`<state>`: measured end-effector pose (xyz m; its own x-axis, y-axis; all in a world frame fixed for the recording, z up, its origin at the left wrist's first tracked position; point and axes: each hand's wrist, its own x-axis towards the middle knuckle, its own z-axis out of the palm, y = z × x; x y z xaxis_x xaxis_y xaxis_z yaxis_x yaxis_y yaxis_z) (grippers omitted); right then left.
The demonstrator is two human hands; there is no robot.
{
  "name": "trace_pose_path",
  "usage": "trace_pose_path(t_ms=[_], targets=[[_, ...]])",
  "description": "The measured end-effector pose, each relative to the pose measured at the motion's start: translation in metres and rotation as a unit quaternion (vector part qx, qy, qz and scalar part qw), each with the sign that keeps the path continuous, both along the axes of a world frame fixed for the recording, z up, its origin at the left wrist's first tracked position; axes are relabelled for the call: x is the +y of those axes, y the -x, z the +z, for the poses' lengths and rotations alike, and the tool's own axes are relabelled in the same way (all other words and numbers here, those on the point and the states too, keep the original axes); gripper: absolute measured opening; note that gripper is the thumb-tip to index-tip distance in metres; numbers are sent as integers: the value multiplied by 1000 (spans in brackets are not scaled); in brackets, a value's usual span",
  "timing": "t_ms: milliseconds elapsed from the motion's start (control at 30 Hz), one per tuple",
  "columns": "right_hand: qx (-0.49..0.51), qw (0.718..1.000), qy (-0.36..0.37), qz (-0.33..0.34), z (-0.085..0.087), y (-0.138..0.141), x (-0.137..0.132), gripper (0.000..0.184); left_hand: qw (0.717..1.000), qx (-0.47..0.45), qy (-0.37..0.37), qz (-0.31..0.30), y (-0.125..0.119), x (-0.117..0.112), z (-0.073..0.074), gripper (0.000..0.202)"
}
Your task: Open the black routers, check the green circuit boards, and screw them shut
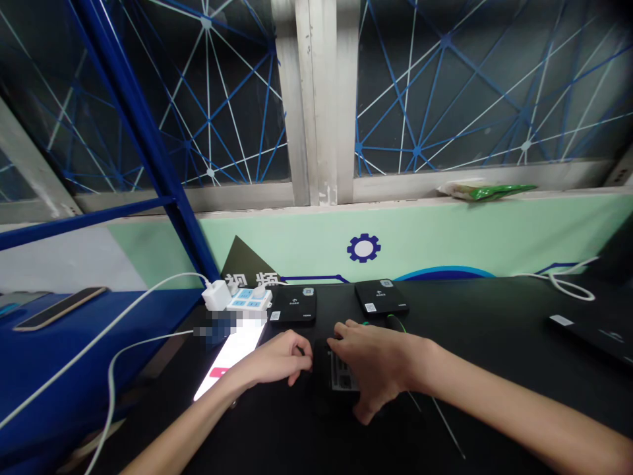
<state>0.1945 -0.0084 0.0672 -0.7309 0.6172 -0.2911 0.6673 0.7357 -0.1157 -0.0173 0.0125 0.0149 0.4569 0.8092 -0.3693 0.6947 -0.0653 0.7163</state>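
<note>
My right hand is spread over a small black device with a grey, patterned inner part, its fingers at the far edge and its thumb at the near edge. The palm hides much of the device. Just left of it is my left hand, its fingers curled together close to the device's edge; whatever they may pinch cannot be made out. A lit phone lies under and beyond my left wrist. Thin metallic strips run along the table under my right forearm.
Two flat black boxes with labels, a left box and a right box, lie by the wall. A white power strip holds a charger with white cables. Another black box lies far right. A green packet rests on the sill.
</note>
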Motion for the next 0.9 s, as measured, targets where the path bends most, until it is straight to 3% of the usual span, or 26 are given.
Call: trace_pose_path(t_ms=[567, 900], targets=[[51, 997, -58, 0, -15, 1, -1, 99, 1000, 6, 8, -5, 0, 0, 5, 14], [72, 995, -64, 17, -22, -2, 6, 98, 999, -20, 24, -15, 2, 4, 4, 15]])
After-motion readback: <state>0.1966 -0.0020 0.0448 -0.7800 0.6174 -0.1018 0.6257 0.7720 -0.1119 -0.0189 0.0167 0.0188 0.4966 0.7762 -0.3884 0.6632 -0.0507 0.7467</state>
